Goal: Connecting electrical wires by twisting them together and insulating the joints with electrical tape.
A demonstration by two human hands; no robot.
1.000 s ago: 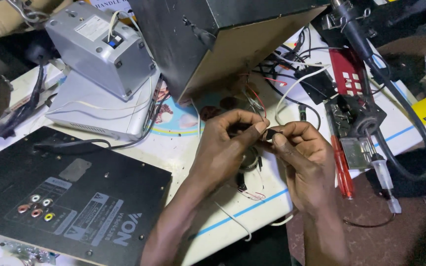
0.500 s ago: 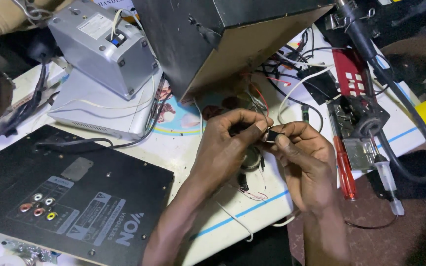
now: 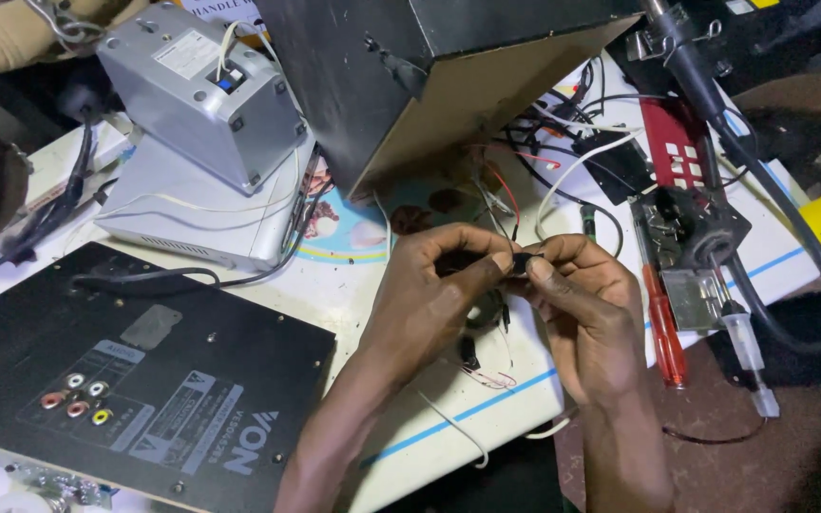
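Observation:
My left hand (image 3: 434, 304) and my right hand (image 3: 586, 309) meet over the white bench, fingertips pinched together on a small black part (image 3: 522, 262) with thin wires running from it. Red, black and white wires (image 3: 505, 195) lead from the part up toward the tilted black speaker box (image 3: 429, 66) just behind my hands. A small dark component (image 3: 468, 351) with thin leads lies on the bench below my hands.
A black rear panel with coloured sockets (image 3: 135, 380) lies at the left. A silver metal box (image 3: 203, 90) sits on a flat silver unit (image 3: 192, 214). On the right are a red screwdriver (image 3: 662, 328), a soldering iron stand (image 3: 705, 237), a red circuit board (image 3: 677, 157) and a thick black cable (image 3: 791, 237).
Both hands stay in the same spot; the fingers have shifted slightly on the small black part. Nothing else has moved.

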